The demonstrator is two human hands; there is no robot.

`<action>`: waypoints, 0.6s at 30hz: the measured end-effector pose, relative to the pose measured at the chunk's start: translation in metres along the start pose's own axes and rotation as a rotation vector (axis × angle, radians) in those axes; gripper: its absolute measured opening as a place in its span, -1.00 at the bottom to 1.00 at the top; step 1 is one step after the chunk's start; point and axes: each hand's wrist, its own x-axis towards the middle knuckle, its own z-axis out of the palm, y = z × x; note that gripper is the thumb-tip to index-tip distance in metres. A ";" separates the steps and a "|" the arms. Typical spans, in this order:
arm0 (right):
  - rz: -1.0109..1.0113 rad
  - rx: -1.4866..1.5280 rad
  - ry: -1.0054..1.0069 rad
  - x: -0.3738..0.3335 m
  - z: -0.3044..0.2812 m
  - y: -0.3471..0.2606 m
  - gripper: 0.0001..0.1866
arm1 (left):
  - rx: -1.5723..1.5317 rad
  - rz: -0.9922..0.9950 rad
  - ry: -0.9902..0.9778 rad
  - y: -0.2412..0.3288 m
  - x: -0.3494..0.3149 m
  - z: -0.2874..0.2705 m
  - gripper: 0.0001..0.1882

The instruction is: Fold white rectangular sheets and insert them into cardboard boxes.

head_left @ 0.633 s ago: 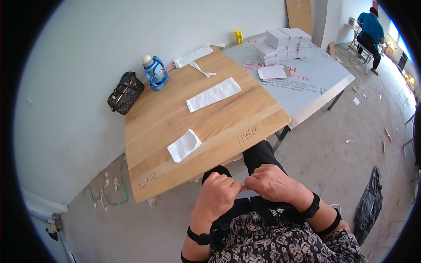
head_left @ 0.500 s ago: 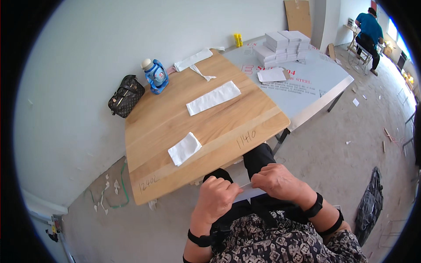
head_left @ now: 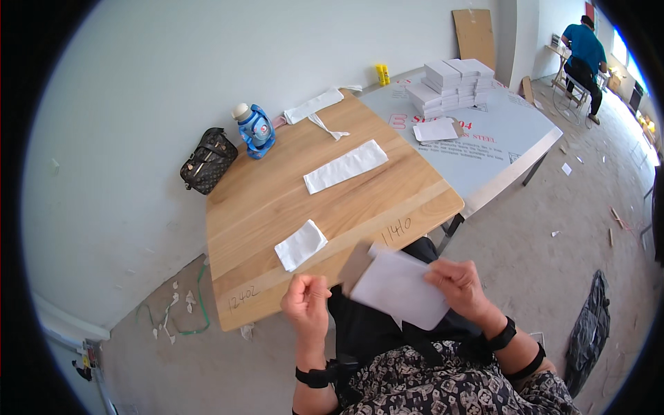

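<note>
Right hand (head_left: 453, 282) is pinching a white card (head_left: 401, 287) with a blurry brown bit, 4:30, just off the wooden bench (head_left: 256, 211). Left hand (head_left: 306, 301) at 6:30: curled, nothing visible in it. White stack (head_left: 453, 93) at 1:30 looks done, loose cards (head_left: 434, 130) aren't stacked. Handbag (head_left: 209, 162), bottle (head_left: 256, 133), 10ish: can't see inside.

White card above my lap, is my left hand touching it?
No, only the right hand grips the card; the left hand is curled apart from it.
</note>
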 end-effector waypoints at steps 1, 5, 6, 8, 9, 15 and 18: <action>0.240 0.135 0.142 0.000 0.003 -0.002 -0.86 | 0.001 0.000 0.004 -0.001 -0.001 0.002 -0.82; 0.258 0.408 0.351 0.002 0.023 0.013 -0.83 | -0.474 -0.272 -0.349 0.005 -0.021 0.036 -0.65; 0.260 0.407 0.346 0.003 0.030 0.009 -0.83 | -0.449 -0.287 -0.412 0.004 -0.029 0.046 -0.67; 0.333 0.517 0.416 0.005 0.040 0.002 -0.82 | -0.425 -0.302 -0.473 0.002 -0.036 0.052 -0.69; 0.334 0.516 0.414 0.005 0.039 0.002 -0.82 | -0.389 -0.304 -0.445 0.001 -0.037 0.052 -0.74; 0.366 0.574 0.155 0.002 0.029 0.014 -0.84 | -0.166 -0.192 -0.310 0.013 -0.039 0.058 -0.81; 0.371 0.643 0.182 0.002 0.028 0.011 -0.83 | -0.148 -0.156 -0.226 0.009 -0.032 0.057 -0.76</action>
